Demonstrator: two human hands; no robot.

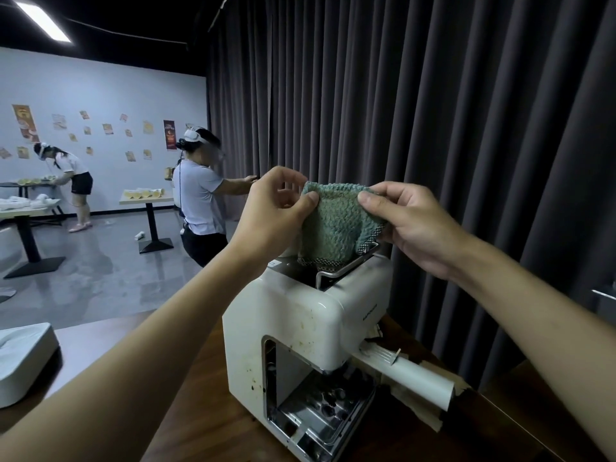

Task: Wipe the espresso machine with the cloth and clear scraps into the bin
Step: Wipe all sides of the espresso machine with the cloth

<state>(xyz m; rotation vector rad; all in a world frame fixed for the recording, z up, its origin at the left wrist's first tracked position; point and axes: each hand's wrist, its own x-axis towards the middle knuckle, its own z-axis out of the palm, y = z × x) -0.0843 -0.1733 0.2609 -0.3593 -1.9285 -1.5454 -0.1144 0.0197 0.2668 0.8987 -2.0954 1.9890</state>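
Looking down from the head camera, I see a dark grey curtain [433,111] filling the background, with a wooden table [206,411] below. On the table stands a cream espresso machine [300,328], stained with brown specks on its front and side. At the table's left edge sits a white bin [23,358]. A white paper roll [413,375] lies just beside the machine on the right. Above the machine's top I hold a green cloth [336,221] stretched between both hands, its lower edge hanging down to the machine's top rail. My left hand [276,208] pinches the cloth's upper left corner between thumb and fingers; my right hand [410,218] pinches its upper right edge the same way.
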